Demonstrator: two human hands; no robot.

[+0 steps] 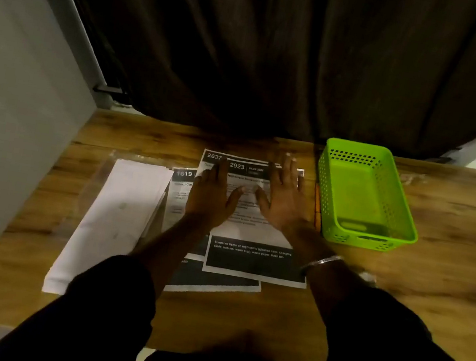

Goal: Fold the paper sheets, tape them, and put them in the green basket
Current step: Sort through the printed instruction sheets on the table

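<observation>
Both hands lie flat and spread on the top printed sheet (253, 232) — the left hand (212, 195) on its left half, the right hand (282, 199) on its right half, fingers splayed wide and holding nothing. That sheet, headed 2923, sits near the middle of the tabletop (449, 276), toward the back edge, on top of at least two other printed sheets (214, 284) that stick out at skewed angles beneath it. A stack of white sheets (111, 222) lies at an angle toward the left edge, on what looks like a clear plastic sleeve. The green basket (365, 197) stands just right of the printed sheets, near the back edge, and looks empty. An orange pencil-like thing (317, 208) lies between the sheets and the basket.

No fold shows in the top sheet, so the task seems to be at its start. The main risk is the loose pile: pressing and sliding the top sheet could drag the ones below, or two could be folded together. A crooked crease is likely if the edges are not squared first. No tape is clearly visible — a blurred clear object lies by the right edge, but I cannot tell what it is.
</observation>
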